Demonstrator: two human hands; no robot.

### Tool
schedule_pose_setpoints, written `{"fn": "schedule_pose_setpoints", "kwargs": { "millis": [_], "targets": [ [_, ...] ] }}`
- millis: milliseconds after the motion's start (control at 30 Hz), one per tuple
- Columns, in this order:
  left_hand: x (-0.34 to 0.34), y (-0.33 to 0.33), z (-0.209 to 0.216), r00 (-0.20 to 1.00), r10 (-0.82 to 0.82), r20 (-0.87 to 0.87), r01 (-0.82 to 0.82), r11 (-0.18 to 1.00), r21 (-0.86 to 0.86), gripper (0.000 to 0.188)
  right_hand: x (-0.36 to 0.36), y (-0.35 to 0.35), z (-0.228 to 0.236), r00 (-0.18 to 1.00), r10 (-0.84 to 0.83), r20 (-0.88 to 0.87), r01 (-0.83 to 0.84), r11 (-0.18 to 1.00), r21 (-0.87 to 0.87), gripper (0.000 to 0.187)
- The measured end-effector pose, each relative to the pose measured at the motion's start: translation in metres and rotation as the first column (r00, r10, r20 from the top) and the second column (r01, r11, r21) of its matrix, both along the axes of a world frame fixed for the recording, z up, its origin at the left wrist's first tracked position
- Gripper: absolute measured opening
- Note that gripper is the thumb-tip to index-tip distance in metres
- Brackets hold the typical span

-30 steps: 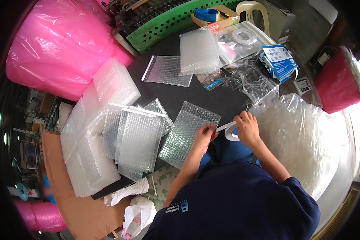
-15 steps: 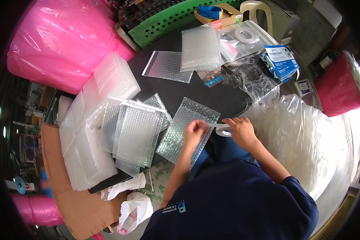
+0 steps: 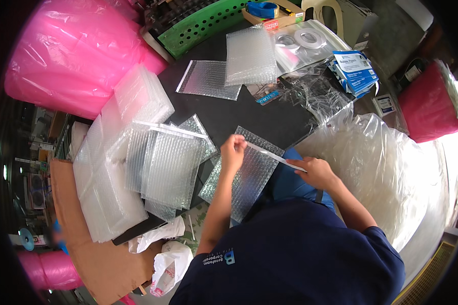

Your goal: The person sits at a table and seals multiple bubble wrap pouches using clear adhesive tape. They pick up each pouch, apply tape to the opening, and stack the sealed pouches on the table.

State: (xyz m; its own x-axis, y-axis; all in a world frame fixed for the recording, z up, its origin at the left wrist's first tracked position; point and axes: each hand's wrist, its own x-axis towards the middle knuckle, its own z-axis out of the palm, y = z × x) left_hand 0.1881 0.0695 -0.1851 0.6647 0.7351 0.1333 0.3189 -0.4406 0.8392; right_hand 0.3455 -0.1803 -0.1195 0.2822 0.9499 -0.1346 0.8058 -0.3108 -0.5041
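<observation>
Fingers of the left hand (image 3: 232, 153) pinch one end of a white strip (image 3: 265, 152); those of the right hand (image 3: 318, 174) press together on its other end. The strip runs above the upper part of a clear bubble pouch (image 3: 254, 175); contact cannot be determined. Beside the right arm stands a large translucent bag (image 3: 379, 173), contents indistinct. On the dark tabletop (image 3: 208, 116), a cardboard box (image 3: 290, 19) bears a red label (image 3: 271, 25) and carries a blue tape dispenser (image 3: 262, 9). Blue-and-white packs (image 3: 355, 70) show printed lettering.

Packing workshop; black worktable (image 3: 208, 112), bubble-wrap pouches (image 3: 257, 175), white tape rolls (image 3: 321, 40), big pink plastic bundle (image 3: 76, 58)
</observation>
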Motion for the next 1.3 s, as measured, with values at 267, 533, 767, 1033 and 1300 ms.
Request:
{"fn": "schedule_pose_setpoints", "kwargs": {
  "millis": [267, 533, 767, 1033, 1300],
  "targets": [
    [0.031, 0.043, -0.032, 0.996, 0.046, -0.07, -0.025, 0.962, 0.271, 0.032, -0.03, 0.036, -0.014, 0.985, -0.1, 0.143, 0.106, 0.994, -0.033, 0.042],
    [0.034, 0.047, -0.032, 0.994, 0.078, -0.079, -0.057, 0.968, 0.243, 0.035, -0.024, 0.044, -0.02, 0.963, -0.146, 0.227, 0.172, 0.98, -0.097, 0.049],
    [0.033, 0.049, -0.032, 0.991, 0.082, -0.108, -0.052, 0.963, 0.263, 0.037, -0.023, 0.051, -0.021, 0.968, -0.12, 0.22, 0.166, 0.965, -0.203, 0.061],
    [0.035, 0.05, -0.032, 0.988, 0.092, -0.124, -0.053, 0.957, 0.284, 0.037, -0.021, 0.056, -0.019, 0.968, -0.113, 0.226, 0.173, 0.949, -0.266, 0.062],
    [0.037, 0.052, -0.032, 0.983, 0.097, -0.153, -0.047, 0.952, 0.301, 0.04, -0.02, 0.059, -0.027, 0.962, -0.106, 0.252, 0.181, 0.939, -0.294, 0.059]
  ]
}}
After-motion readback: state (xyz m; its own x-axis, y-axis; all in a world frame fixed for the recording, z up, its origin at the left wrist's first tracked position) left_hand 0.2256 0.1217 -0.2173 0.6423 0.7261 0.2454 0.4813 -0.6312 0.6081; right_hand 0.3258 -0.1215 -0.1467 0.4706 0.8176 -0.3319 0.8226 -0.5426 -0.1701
